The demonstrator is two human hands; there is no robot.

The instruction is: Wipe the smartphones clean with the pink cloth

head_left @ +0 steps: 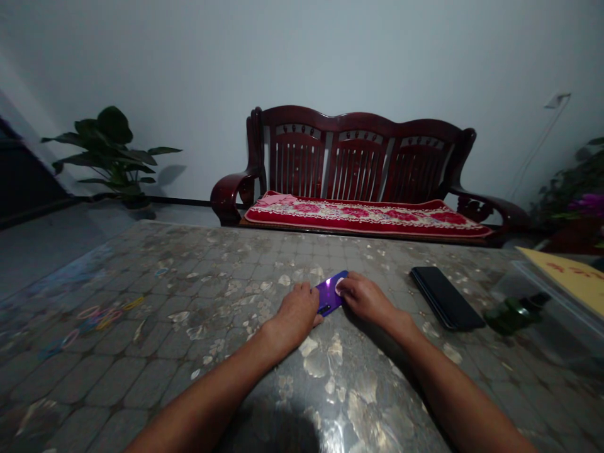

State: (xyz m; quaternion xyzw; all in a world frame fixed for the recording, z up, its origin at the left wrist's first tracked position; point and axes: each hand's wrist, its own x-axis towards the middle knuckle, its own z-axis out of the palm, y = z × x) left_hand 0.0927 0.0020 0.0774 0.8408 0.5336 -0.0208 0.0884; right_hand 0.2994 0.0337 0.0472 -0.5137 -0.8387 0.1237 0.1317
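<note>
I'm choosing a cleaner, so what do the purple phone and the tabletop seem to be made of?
Purple phone: a glossy back, glass or polished plastic, judging by its bright glare; both hands touch it. Table: probably a clear glass or vinyl sheet over a leaf-patterned cover, given its soft reflections.

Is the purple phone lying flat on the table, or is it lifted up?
Flat: the purple phone lies on the table, with the left hand and right hand on its sides.
</note>
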